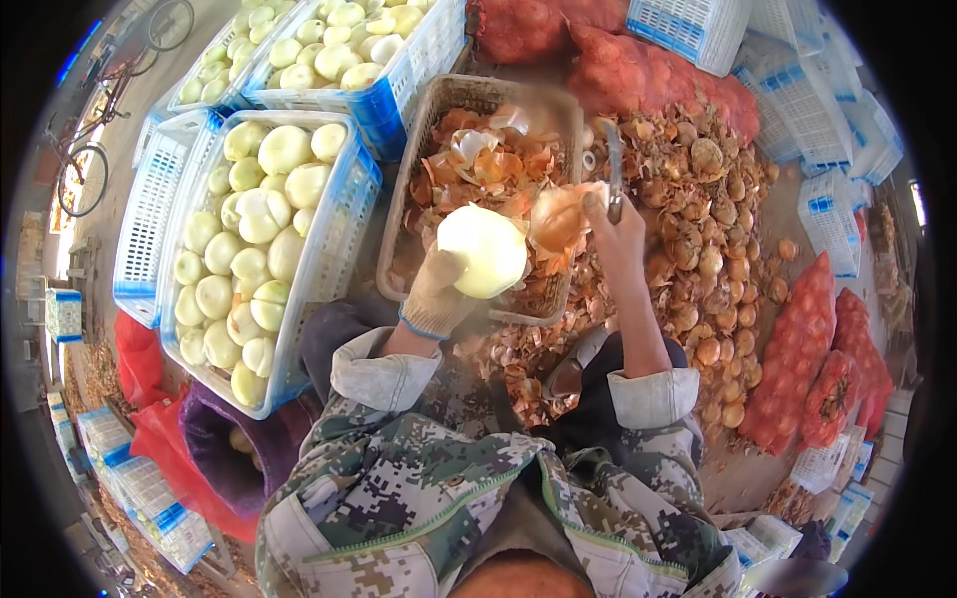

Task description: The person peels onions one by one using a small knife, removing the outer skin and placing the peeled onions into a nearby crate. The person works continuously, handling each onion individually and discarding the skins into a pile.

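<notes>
My left hand point(437, 291), in a knitted work glove with a blue-edged cuff, holds a large peeled onion point(482, 252) from its lower left. My right hand point(617, 224) is bare and grips a knife point(614, 161), its curved blade pointing up and away from me. Between thumb and knife it also pinches a piece of orange-brown onion skin point(557, 218), just right of the peeled onion. Both hands are over a dirty plastic crate point(390, 247) that holds loose onion skins point(486, 161). Left of it stands a blue-and-white crate point(299, 329) full of peeled onions point(259, 214).
A heap of unpeeled onions point(706, 254) lies to the right, beside red mesh sacks point(792, 351). More red sacks point(658, 75) and stacked crates point(800, 97) stand beyond. Further crates of peeled onions point(336, 48) are at the upper left. A purple sack point(217, 441) sits at the lower left.
</notes>
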A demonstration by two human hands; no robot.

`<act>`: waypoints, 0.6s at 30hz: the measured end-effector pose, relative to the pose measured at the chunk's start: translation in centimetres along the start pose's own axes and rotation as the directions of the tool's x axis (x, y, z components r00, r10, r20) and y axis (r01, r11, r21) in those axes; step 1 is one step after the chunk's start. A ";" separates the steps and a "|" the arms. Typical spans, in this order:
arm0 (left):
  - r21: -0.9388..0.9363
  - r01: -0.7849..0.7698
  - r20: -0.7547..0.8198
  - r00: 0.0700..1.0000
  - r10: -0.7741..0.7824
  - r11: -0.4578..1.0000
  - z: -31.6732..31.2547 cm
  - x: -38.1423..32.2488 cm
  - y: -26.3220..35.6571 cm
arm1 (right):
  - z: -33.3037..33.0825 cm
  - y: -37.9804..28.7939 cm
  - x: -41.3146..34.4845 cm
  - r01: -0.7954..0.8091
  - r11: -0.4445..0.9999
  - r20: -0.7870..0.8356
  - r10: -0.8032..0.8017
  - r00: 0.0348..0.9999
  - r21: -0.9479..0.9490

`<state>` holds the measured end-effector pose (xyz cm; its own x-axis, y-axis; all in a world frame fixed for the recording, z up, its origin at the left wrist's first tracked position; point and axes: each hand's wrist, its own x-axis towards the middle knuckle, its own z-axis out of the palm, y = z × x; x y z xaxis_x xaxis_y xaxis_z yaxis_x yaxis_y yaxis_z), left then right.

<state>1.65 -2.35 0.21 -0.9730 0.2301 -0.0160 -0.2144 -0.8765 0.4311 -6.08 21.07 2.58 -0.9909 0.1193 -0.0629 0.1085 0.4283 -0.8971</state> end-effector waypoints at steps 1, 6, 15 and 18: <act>0.024 0.000 -0.019 1.000 0.000 1.000 0.0 0.1 -0.1 | -0.1 0.0 0.1 0.125 0.990 -0.029 -0.128 0.991 -0.067; 0.140 -0.013 -0.108 0.994 0.029 0.990 -1.2 0.2 0.1 | -1.4 -2.0 -2.4 0.532 0.846 0.244 -0.514 0.822 -0.010; -0.021 0.057 -0.244 0.968 -0.060 0.998 0.1 0.7 1.0 | -1.0 -3.3 -3.8 0.796 0.562 0.394 -0.695 0.601 -0.223; 0.071 0.091 -0.256 0.964 -0.070 0.993 0.2 0.7 0.9 | -0.7 -1.9 -3.8 0.732 0.609 0.365 -0.635 0.680 -0.305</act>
<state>0.82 -2.88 0.74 -0.9449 0.1753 -0.2766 -0.2957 -0.8197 0.4905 -2.46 20.42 4.87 -0.7723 -0.5182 0.3675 -0.6352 0.6210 -0.4591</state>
